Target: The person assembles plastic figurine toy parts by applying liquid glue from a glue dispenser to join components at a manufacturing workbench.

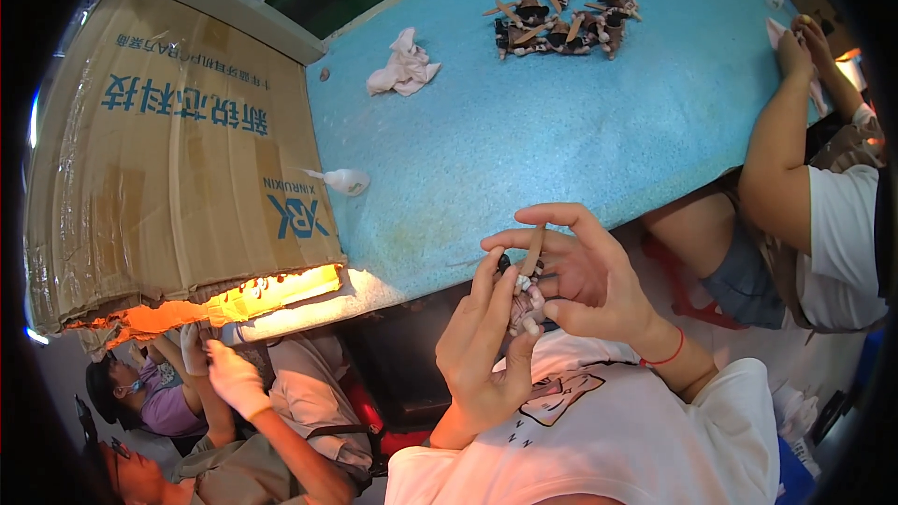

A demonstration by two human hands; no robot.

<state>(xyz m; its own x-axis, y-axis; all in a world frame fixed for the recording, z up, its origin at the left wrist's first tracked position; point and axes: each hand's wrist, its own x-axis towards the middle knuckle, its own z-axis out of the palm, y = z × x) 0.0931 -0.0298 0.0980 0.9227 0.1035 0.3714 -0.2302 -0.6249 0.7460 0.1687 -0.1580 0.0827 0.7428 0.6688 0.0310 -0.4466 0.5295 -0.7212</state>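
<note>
In front of my chest, a small figurine (pixel 527 307) with a dark top and a pale pinkish body is between my two hands. My left hand (pixel 479 351) pinches it from the left, fingers along its side and thumb near its lower end. A flat brown blade-shaped piece (pixel 534 249) sticks up from the figurine. My right hand (pixel 603 285) curves round it from the right, thumb by the body and forefinger arched above the blade. How the right fingertips touch it is partly hidden. A cluster of similar figurines (pixel 566 26) with brown blades lies at the far side of the table.
A blue-topped table (pixel 468 150) stretches ahead. On it are a crumpled pale cloth (pixel 404 65) and a white nozzle bottle (pixel 346 181). A big cardboard sheet (pixel 187 150) stands at left, with a glowing light below. People work at left and right, one holding a cloth (pixel 778 36).
</note>
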